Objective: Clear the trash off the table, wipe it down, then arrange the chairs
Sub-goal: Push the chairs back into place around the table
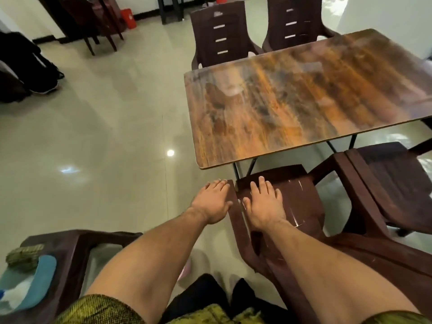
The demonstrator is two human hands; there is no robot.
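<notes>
Left hand point(211, 202) and right hand point(266, 206) lie flat on chair point(301, 195), table point(304, 94) ahead, second chair point(397, 183) alongside.

A red bin point(128, 18) by the far wall, a dark bag point(23, 57) on the glossy tiled floor point(93, 136) at left.

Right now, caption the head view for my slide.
Left hand and right hand rest flat on the dark brown plastic chair at the near edge of the glossy wood-grain table.

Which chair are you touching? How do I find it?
Start at the wooden table. On its near side, by the left corner, stands a brown chair. Unlike the chair beside it, this one has the left hand and right hand resting on it.
</notes>
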